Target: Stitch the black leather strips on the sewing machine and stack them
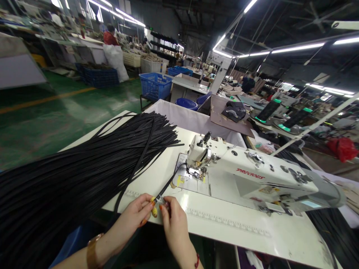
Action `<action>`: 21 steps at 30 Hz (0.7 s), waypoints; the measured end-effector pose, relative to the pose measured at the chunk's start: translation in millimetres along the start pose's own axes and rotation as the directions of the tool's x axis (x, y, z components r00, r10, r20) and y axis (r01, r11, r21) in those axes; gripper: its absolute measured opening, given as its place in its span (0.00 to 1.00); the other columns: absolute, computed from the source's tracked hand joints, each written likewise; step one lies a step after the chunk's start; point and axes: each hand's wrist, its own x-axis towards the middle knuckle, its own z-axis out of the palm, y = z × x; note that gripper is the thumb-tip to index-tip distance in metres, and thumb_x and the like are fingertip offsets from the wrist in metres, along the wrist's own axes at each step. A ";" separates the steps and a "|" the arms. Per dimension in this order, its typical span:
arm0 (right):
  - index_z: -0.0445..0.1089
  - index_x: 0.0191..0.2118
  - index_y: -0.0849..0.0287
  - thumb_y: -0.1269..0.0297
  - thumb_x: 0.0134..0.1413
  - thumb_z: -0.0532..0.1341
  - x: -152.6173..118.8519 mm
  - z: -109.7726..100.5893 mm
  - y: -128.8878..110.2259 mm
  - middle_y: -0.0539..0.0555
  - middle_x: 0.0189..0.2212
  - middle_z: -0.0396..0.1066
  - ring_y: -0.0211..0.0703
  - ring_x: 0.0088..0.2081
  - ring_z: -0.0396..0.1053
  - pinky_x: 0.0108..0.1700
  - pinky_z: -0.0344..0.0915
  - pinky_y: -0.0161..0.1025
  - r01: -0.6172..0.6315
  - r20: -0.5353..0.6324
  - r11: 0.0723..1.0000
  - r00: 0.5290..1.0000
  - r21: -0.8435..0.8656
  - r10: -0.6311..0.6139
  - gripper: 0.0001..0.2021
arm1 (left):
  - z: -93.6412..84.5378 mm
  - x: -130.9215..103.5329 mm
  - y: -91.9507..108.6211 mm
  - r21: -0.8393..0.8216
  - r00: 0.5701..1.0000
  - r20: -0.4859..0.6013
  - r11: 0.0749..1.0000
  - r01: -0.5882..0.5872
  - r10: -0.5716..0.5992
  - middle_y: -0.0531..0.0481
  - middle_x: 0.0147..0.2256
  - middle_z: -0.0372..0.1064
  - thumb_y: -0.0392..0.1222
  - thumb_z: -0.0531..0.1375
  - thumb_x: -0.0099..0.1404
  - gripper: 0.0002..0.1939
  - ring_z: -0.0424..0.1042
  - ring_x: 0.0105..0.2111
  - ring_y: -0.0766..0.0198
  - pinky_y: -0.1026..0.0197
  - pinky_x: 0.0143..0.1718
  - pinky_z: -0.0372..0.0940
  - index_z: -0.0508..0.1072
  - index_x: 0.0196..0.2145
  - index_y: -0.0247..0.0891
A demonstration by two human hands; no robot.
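A narrow black strap (169,182) runs from the needle area of the white sewing machine (224,158) down to my hands. My left hand (141,210) pinches the strap near the table's front edge, with a yellow covering showing at its fingertips. Close beside it, my right hand (174,216) has its thumb and fingers closed at a small shiny, pale piece (159,200) against the strap. What that piece is cannot be made out. A large pile of long black straps (84,160) covers the left of the white table (238,224).
A measuring tape (224,220) is fixed along the table's front. Behind the table stand a blue basket (156,86) and blue stools (186,104). Black thread cones (295,118) stand at the right. Other people are in the background, one in red (110,36).
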 end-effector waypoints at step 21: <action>0.68 0.43 0.56 0.63 0.64 0.54 -4.3 -11.0 21.5 0.52 0.31 0.74 0.42 0.33 0.73 0.35 0.67 0.35 -0.011 -0.113 0.993 0.993 0.122 0.025 0.07 | -8.4 -2.6 8.1 -0.029 0.994 -0.034 0.994 0.108 -0.108 0.58 0.20 0.61 0.58 0.68 0.54 0.22 0.50 0.17 0.72 0.67 0.19 0.41 0.69 0.34 0.37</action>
